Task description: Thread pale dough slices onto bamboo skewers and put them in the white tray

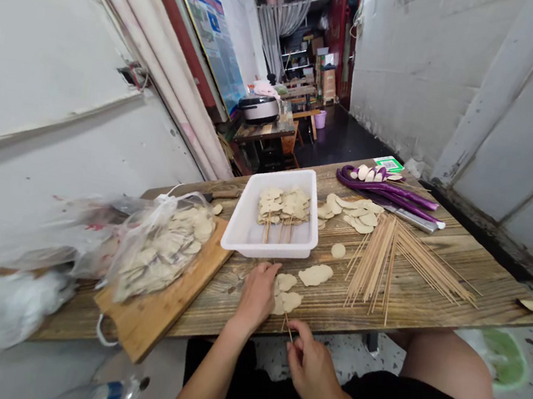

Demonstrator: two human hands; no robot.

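My right hand [311,362] pinches a thin wooden skewer [288,328] close to the table's front edge. The skewer's far end meets a few thin pale slices [287,300] lying together on the wood. My left hand [256,292] is closed at the left side of these slices, fingers bent against them; its fingertips are partly hidden. Just beyond stands a white plastic tray [265,252] with skewered pale slices [285,206] in it. A flat pale slice [315,275] and a small round slice [338,250] lie to the right.
Many loose skewers [371,270] fan out on the right. Behind them are more slices [358,213], purple eggplants [389,193] and a knife [415,219]. On the left, a plastic bag of slices [168,248] rests on a wooden cutting board [191,289].
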